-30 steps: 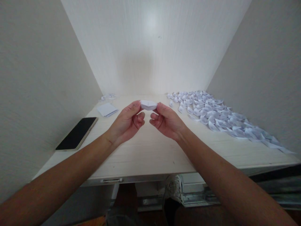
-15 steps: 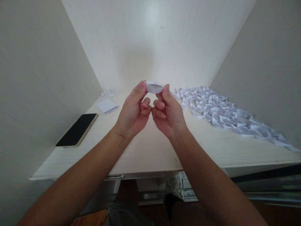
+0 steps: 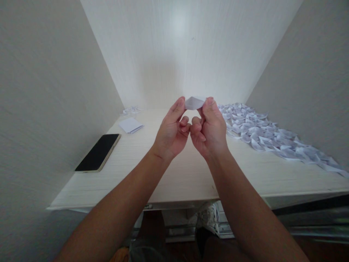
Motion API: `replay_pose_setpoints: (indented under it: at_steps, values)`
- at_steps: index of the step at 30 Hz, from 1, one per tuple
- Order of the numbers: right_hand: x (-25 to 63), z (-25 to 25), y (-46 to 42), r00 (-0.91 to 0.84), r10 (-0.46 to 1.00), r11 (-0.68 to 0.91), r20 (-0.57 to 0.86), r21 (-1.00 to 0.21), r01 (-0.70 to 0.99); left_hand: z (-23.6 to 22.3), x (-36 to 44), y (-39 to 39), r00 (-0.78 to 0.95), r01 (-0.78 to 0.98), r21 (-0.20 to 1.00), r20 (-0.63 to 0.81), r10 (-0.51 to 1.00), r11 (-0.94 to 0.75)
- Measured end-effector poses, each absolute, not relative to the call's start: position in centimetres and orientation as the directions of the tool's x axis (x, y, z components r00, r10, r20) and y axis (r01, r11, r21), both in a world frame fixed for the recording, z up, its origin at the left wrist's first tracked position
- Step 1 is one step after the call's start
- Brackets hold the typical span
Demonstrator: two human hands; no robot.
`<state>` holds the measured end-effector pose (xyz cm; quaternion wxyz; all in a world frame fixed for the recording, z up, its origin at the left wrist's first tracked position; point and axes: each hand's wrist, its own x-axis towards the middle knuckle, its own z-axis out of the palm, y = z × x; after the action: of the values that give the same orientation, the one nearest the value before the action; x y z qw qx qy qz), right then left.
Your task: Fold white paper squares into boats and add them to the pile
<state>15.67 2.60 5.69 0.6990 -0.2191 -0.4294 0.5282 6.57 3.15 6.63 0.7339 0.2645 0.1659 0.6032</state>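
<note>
A small folded white paper boat (image 3: 194, 103) is held up between my two hands above the white desk (image 3: 180, 185). My left hand (image 3: 174, 127) pinches its left end between thumb and fingers. At the other end, the thumb and fingers of my right hand (image 3: 209, 127) close on the paper in the same way. The curled lower fingers of both hands come close together beneath it. A peaked fold shows in the middle of the boat; its underside is hidden.
Many folded paper boats (image 3: 267, 133) lie heaped along the right wall. On the left are a black-screened phone (image 3: 98, 153), a stack of white paper sheets (image 3: 131, 125) and small white paper pieces (image 3: 131, 110) at the back. Walls enclose the desk on three sides.
Both hands and the paper have shifted right in view. The paper's open hollow faced me before; now a peaked fold shows at its middle. Both pinches remain.
</note>
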Motion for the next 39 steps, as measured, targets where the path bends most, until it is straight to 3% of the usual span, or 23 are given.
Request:
replay_pose_setpoints:
  at_steps: [8, 13, 17, 22, 28, 39]
  values:
    - [17.4, 5.8, 3.1, -0.04, 0.911, 0.323, 0.41, -0.771, -0.549, 5.9, 6.2, 3.5, 0.265, -0.731, 0.682, 0.274, 0.925, 0.008]
    - [18.6, 5.7, 2.8, -0.195, 0.887, 0.272, 0.417, -0.817, -0.508, 5.5, 5.5, 3.3, 0.274, -0.56, 0.785, 0.477, 0.835, -0.265]
    - [18.7, 5.3, 2.6, -0.266, 0.875, 0.223, 0.405, -0.824, -0.521, 5.4, 5.1, 3.2, 0.255, -0.423, 0.772, 0.604, 0.755, -0.475]
    - [18.4, 5.2, 2.2, -0.328, 0.869, 0.12, 0.372, -0.799, -0.589, 5.5, 4.6, 3.1, 0.281, -0.306, 0.74, 0.671, 0.686, -0.598]
    - [18.6, 4.8, 2.1, -0.255, 0.897, 0.112, 0.362, -0.742, -0.661, 5.8, 4.4, 3.0, 0.276, -0.257, 0.652, 0.757, 0.592, -0.714]
    - [19.4, 4.3, 2.2, 0.009, 0.898, 0.377, 0.439, -0.76, -0.529, 5.2, 5.1, 2.7, 0.231, -0.28, 0.559, 0.829, 0.51, -0.781]
